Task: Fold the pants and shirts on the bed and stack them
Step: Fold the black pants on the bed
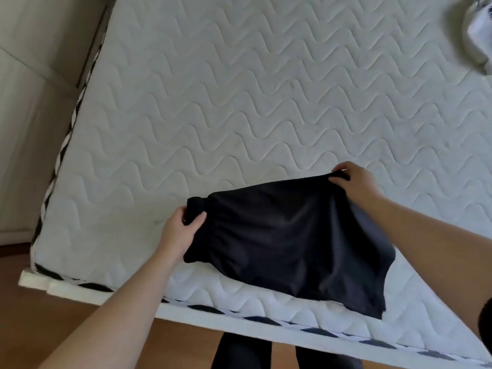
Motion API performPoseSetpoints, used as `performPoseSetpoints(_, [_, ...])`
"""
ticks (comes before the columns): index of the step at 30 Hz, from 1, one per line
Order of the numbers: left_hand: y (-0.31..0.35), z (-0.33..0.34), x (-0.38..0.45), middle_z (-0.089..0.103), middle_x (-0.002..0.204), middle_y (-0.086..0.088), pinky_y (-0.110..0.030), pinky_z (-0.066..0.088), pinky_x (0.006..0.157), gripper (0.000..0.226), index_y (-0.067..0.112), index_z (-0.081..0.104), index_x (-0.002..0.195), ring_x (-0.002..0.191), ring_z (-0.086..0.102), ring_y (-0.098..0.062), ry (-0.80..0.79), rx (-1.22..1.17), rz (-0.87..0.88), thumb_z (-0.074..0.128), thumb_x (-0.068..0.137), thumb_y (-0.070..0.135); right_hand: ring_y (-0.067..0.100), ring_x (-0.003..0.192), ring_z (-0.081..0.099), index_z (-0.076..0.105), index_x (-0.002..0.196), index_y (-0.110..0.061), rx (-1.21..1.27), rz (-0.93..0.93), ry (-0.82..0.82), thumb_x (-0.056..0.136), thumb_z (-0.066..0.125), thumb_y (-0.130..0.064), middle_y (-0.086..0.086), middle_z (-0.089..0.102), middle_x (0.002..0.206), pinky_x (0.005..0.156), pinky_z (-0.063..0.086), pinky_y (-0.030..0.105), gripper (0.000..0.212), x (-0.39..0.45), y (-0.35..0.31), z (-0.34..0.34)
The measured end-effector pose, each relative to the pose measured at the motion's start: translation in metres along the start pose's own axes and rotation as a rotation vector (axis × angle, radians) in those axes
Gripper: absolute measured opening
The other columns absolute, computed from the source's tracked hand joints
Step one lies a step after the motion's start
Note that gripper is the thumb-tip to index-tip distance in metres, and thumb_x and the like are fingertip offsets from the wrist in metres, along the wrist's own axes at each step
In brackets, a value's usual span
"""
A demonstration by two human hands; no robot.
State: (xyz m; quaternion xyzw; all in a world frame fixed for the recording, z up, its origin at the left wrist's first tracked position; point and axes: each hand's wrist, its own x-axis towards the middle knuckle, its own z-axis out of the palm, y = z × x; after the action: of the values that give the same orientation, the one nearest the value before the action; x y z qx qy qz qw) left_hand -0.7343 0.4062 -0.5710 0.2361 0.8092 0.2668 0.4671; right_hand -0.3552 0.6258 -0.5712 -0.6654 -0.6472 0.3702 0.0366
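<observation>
Your left hand [183, 230] pinches the gathered waistband end of the black shorts [287, 243], thumb on top, fingers curled under the fabric, left of frame centre. Your right hand [354, 182] grips the opposite corner of the shorts, fingers curled over the edge, right of centre and higher in the frame than the left. The shorts hang stretched between both hands, upper edge taut, lower part draping down onto the mattress [239, 102] near its front edge; the lower right hem reaches close to the black-and-white trim [266, 319] along that edge. The mattress is white with a wavy quilted pattern and fills most of the frame. A pale garment [476, 35], blurred, lies at the upper right corner of the frame, well apart from the shorts. Wooden floor [66, 302] shows at lower left; your dark-clad legs [239, 352] show at bottom centre.
</observation>
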Motion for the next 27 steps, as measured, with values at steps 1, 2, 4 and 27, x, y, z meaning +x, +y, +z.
performPoseSetpoints(1, [-0.004,0.001,0.009,0.064,0.102,0.021,-0.030,0.052,0.085,0.024,0.043,0.056,0.103,0.098,0.063,-0.004,0.001,-0.009,-0.002,0.070,0.084,0.050,0.016,0.090,0.058,0.060,0.094,-0.031,-0.018,-0.007,0.008,0.083,0.073,-0.031,-0.009,0.063,0.090,0.076,0.038,0.028,0.017,0.012,-0.001,0.007])
performPoseSetpoints(2, [-0.009,0.002,0.017,0.063,0.104,0.021,-0.032,0.052,0.088,0.026,0.042,0.056,0.107,0.100,0.063,-0.005,0.006,-0.017,-0.009,0.067,0.085,0.052,0.019,0.092,0.058,0.060,0.094,-0.030,-0.047,-0.017,0.004,0.083,0.074,-0.032,-0.007,0.063,0.091,0.077,0.038,0.028,0.017,0.023,-0.002,0.014])
performPoseSetpoints(4, [-0.015,0.006,0.031,0.060,0.106,0.026,-0.029,0.048,0.089,0.036,0.040,0.053,0.116,0.103,0.060,-0.006,0.028,0.004,-0.006,0.062,0.087,0.058,0.023,0.094,0.060,0.060,0.092,-0.030,-0.097,-0.017,-0.009,0.083,0.073,-0.033,-0.004,0.063,0.092,0.079,0.040,0.031,0.016,0.042,-0.003,0.026])
performPoseSetpoints(27, [-0.066,0.017,0.011,0.052,0.127,-0.007,-0.037,0.050,0.089,0.074,0.014,0.038,0.142,0.113,0.055,-0.024,0.080,0.358,0.139,0.074,0.083,0.040,0.018,0.151,0.007,0.019,0.156,-0.023,-0.429,-0.549,-0.168,0.100,0.028,-0.051,-0.001,0.013,0.163,0.122,0.009,0.041,0.063,-0.095,-0.083,0.227])
